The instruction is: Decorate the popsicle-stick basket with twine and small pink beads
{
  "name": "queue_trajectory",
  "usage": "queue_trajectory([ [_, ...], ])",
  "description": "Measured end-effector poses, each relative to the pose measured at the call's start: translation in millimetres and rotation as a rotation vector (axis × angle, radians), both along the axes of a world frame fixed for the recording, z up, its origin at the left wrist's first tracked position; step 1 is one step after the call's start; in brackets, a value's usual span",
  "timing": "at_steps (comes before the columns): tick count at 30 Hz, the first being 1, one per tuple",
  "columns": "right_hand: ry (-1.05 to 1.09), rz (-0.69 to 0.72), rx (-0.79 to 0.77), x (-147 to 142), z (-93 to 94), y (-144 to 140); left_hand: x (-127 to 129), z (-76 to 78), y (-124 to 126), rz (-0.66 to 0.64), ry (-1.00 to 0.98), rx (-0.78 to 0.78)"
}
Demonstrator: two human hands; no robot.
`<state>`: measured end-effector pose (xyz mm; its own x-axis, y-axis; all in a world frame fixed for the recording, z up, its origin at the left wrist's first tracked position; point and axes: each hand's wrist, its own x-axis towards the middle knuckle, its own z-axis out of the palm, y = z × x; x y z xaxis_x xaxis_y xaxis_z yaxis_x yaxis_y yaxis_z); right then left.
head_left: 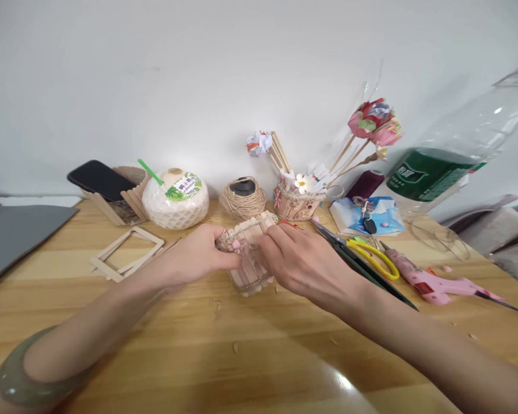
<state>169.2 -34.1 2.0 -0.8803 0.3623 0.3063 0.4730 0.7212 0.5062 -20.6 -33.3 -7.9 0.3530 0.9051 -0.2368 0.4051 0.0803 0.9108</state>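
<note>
Left hand [201, 253] pinches one craft-stick pot [247, 271]; right hand's [304, 261] fingers bend against it, grip unclear; beyond them, a second pot [300, 207] holds flowers [366, 122].

1. One head-worn view, near side of wooden table [172, 356], facing forward and down.
2. Close over left hand [198, 253] and right hand [300, 261], mid-view.
3. Wide: grey mat [19, 236] at left to bottle [434, 172] at right; pale wall [198, 75] far.

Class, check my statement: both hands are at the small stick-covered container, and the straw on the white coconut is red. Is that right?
Not quite: the straw on the white coconut is green, not red, as the head view shows. The left hand and right hand are indeed at the small stick-covered container.
</note>
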Motion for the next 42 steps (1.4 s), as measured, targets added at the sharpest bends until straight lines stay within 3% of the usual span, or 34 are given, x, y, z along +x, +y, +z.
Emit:
queue_trajectory([
  [2, 0.13, -0.044, -0.023, 9.6, -3.2, 5.1, -0.6, 0.9, -0.1, 0.002, -0.005, -0.03],
  [7, 0.715, -0.237, -0.178, 32.6, -7.1, 9.0, -0.5, 2.3, -0.6, -0.004, -0.029, -0.058],
  [9, 0.798, -0.242, -0.242, 35.4, -7.1, 5.8, -0.4, 1.6, -0.1, 0.01, -0.01, -0.05],
  [12, 0.782, -0.181, -0.332, 32.3, -8.2, 0.0, -0.4, 0.4, 0.6, -0.004, 0.003, -0.048],
  [18, 0.769, 0.082, -0.473, 12.7, -19.0, -7.8, -0.6, 0.4, 0.0, -0.026, 0.02, -0.013],
  [22, 0.748, 0.062, -0.515, 3.5, -25.5, -9.9, -0.1, 1.3, -1.0, -0.026, 0.006, -0.023],
  [34, 0.669, 0.076, -0.29, -0.1, -30.6, -12.2, 4.0, 2.2, -3.1, -0.041, -0.032, -0.038],
  [42, 0.56, 0.097, -0.319, 2.4, -26.1, -12.5, 6.4, 6.0, -5.8, -0.025, -0.033, -0.02],
])
